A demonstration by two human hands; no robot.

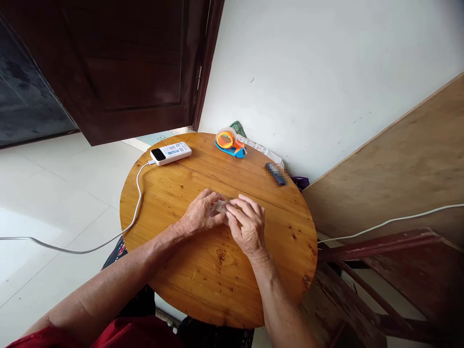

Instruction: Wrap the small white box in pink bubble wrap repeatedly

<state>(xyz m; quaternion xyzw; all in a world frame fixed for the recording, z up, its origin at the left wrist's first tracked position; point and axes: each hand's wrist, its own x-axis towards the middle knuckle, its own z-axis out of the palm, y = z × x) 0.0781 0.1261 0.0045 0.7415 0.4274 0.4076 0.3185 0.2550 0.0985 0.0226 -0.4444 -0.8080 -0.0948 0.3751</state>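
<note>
Head view: the left hand (203, 212) is pinching a small clear piece (220, 207) over the middle of the table (203, 285); the right hand (249, 226) is resting bent fingertips at its right end, though whether they are gripping I cannot tell. Holding the left pinch firm and working lightly with the right should be serving best. The power bank (171, 153) is showing blue lettering and the paper (264, 151) is bearing print, both too small to read.

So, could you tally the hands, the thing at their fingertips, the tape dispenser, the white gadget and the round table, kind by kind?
Hands, left hand and right hand: 2
Small clear thing, partly hidden: 1
Tape dispenser: 1
White gadget: 1
Round table: 1
Total: 6
</note>
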